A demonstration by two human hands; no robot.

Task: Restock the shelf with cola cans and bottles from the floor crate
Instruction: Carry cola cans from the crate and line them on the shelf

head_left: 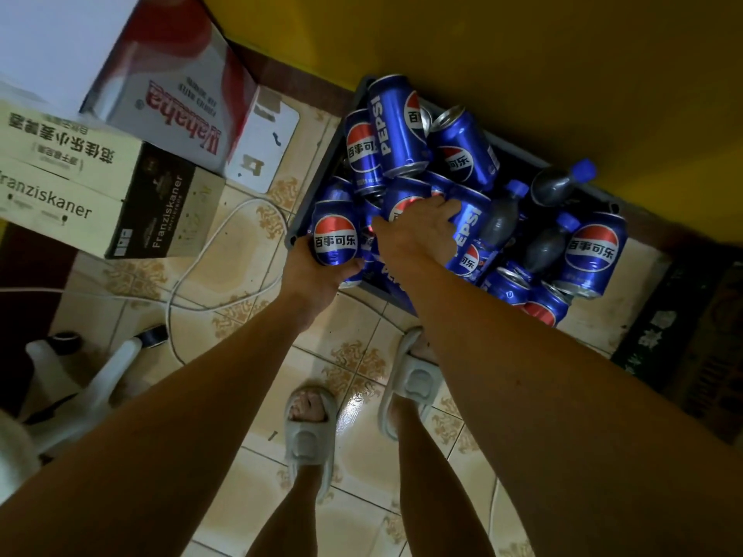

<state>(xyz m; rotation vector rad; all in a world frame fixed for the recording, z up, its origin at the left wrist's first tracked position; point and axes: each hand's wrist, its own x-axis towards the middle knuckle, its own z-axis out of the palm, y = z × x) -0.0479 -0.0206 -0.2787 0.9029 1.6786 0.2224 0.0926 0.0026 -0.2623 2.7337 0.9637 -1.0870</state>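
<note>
Left hand (pixel 317 275) grips upright cola can (pixel 335 239) at crate (pixel 299 223) corner; right hand (pixel 418 231) clasps a can (pixel 402 203) lying in the pile.

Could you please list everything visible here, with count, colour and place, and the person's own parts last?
Crate: one, grey, on the tiled floor by the yellow wall.
Cola cans: more than ten, blue, piled in the crate.
Cola bottles: three, dark with blue caps, crate's right side.
Cardboard boxes: three, white-red, beige, dark, upper left.
Cable: one, white, on the floor.
Slippers: two, grey, on the feet.
Left hand: grip on one blue can.
Right hand: fingers on the piled cans.
</note>
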